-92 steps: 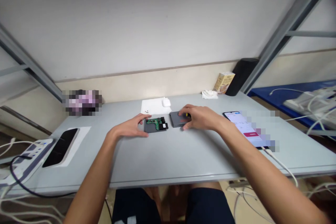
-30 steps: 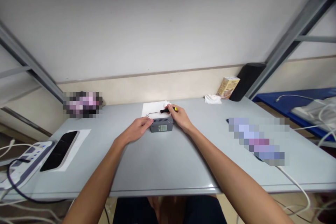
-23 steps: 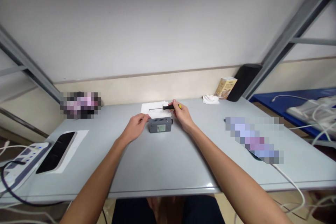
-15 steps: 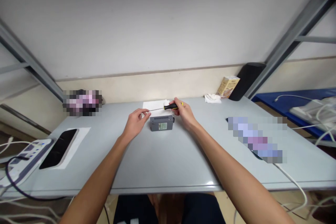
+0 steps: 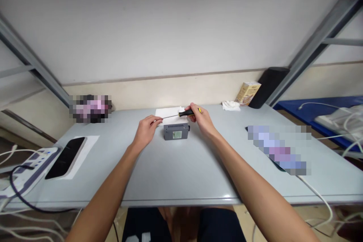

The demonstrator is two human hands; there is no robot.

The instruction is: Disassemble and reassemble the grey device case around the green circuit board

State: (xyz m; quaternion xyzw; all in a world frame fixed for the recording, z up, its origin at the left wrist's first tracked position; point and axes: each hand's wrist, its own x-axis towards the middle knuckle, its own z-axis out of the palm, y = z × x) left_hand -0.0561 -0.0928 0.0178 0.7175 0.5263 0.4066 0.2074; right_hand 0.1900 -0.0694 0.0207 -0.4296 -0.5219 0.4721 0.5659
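Observation:
My right hand (image 5: 202, 119) grips the black and yellow handle of a screwdriver (image 5: 185, 113), its thin shaft lying nearly level and pointing left. At the shaft's far end, the fingers of my left hand (image 5: 146, 130) pinch together on the tip. Whether a small part is also between those fingertips is hidden. Just below the shaft a dark grey box-shaped device (image 5: 176, 132) stands on the table, with a row of vent slots along its top and a pale green label on its front. Neither hand appears to touch this device.
White paper (image 5: 170, 112) lies behind the device. A phone (image 5: 66, 157) rests on paper at left, beside a power strip (image 5: 27, 172) with cables. Back right hold a crumpled tissue (image 5: 231, 106), a yellow carton (image 5: 248, 93) and a black cylinder (image 5: 269, 87). Blurred items lie on both sides.
The whole view has shifted slightly. My left fingers have closed more tightly together at the screwdriver's tip; my right hand keeps its hold on the handle. The device stays put.

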